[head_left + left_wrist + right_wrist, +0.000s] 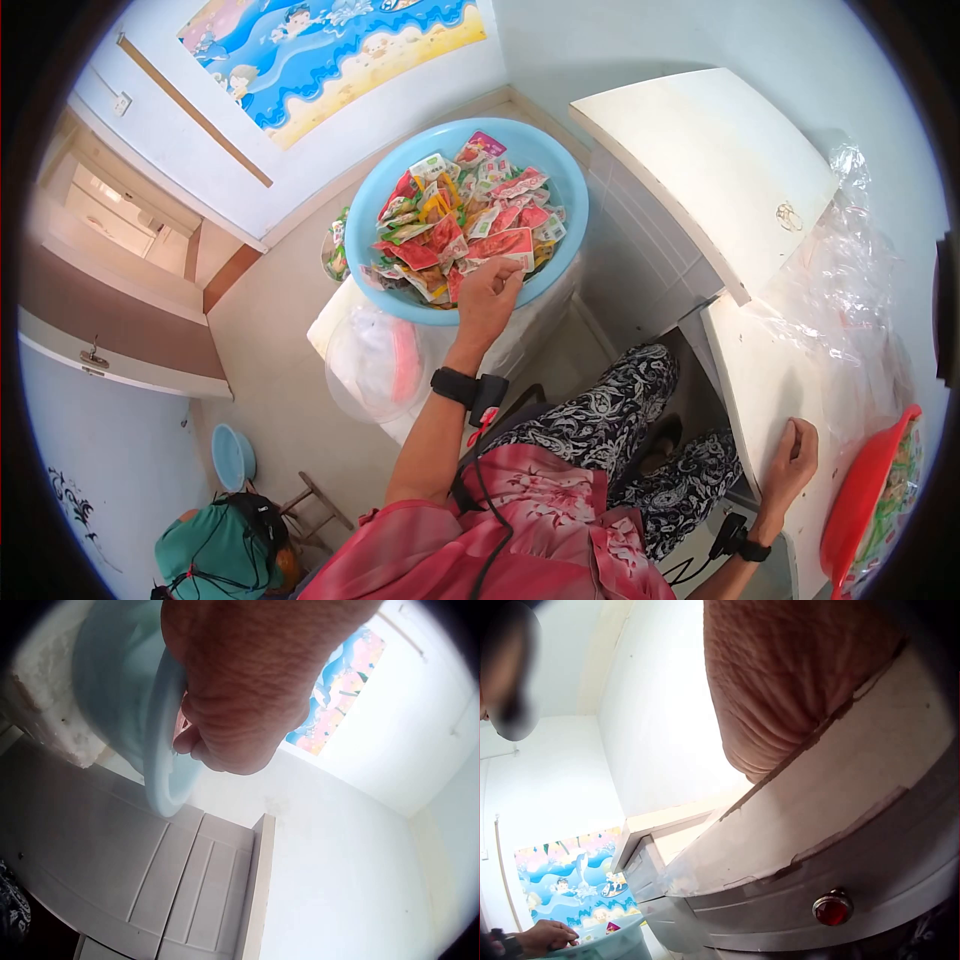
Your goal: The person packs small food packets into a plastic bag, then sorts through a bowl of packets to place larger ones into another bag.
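Observation:
A large light-blue basin [572,215] is heaped with small snack packets in red, green, white and yellow. My left hand [488,305] reaches over its near rim, fingers curled, with the thumb and fingertips at the edge of a red-and-white packet [503,243]. In the left wrist view the back of the left hand [247,697] hides most of that contact beside the basin's rim [159,780]. My right hand [790,462] rests on a white tabletop [750,370], fingers loosely curled, nothing held; only its heel [780,712] shows in the right wrist view.
A white raised cabinet top [710,150] stands right of the basin. Clear plastic wrap [840,270] and a red basin [860,500] lie along the right side. Under the blue basin's near-left side sits a round clear container [370,365]. A small blue basin [232,458] stands on the floor.

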`<state>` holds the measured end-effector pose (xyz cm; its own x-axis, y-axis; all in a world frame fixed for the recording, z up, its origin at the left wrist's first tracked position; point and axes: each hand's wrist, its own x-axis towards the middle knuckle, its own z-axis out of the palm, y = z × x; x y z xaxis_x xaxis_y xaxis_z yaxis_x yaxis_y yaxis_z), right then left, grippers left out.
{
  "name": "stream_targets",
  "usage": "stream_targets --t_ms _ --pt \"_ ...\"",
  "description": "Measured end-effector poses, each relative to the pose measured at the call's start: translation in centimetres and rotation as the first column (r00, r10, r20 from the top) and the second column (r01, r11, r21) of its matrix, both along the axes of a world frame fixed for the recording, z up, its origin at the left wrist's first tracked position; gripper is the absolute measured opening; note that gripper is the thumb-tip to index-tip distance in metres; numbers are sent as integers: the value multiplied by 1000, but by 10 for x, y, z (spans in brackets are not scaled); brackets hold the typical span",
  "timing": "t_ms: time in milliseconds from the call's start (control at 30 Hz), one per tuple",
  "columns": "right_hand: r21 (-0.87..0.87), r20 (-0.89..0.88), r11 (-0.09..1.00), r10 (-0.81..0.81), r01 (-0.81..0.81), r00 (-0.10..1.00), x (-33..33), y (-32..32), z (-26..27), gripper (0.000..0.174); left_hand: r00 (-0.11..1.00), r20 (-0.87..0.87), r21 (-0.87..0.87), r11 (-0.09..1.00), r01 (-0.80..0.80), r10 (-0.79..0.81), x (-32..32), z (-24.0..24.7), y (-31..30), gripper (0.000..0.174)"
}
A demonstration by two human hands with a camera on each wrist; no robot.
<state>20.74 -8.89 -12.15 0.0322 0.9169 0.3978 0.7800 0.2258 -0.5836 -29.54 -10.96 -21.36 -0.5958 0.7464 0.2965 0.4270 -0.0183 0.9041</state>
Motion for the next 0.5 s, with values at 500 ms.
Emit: stream_targets --t_ms 500 --pt "124 75 992 -47 38 996 -1 -5 7 13 939 -336 3 997 72 -67 -26 -17 -4 16"
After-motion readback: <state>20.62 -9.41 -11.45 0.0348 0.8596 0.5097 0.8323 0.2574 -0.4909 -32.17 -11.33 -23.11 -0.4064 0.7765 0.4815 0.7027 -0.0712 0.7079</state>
